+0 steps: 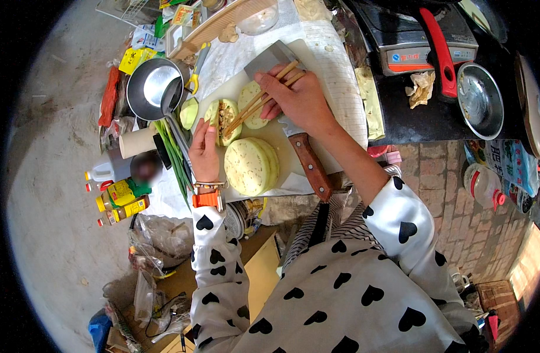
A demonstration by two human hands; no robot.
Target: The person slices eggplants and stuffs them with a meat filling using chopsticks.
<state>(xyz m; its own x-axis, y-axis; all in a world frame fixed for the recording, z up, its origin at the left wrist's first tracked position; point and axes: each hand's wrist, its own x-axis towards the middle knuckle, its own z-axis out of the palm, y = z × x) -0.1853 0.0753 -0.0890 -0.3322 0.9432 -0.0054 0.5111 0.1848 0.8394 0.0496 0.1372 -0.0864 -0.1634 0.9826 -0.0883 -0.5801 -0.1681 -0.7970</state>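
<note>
My right hand (296,99) grips a pair of wooden chopsticks (254,108). Their tips touch crumbly filling (226,115) inside a split, pale green eggplant-like slice (228,137). The fingers of my left hand (204,148) hold the slice's left flap. Just behind the chopsticks lies another round slice (253,119). Several thick slices are stacked (248,167) nearer me, and a smaller cut piece (189,113) sits to the left. A cleaver lies beneath my right hand, its blade (272,58) pointing away and its wooden handle (311,165) toward me. All this food rests on a pale cutting board (292,181).
Left of the board are a steel bowl (142,99) with a ladle (175,119), green onions (175,154) and a yellow-handled peeler (198,68). Bottles (124,192) stand at the left edge. At right are a portable cooker (428,57), a red pan handle (444,57) and a metal bowl (480,101).
</note>
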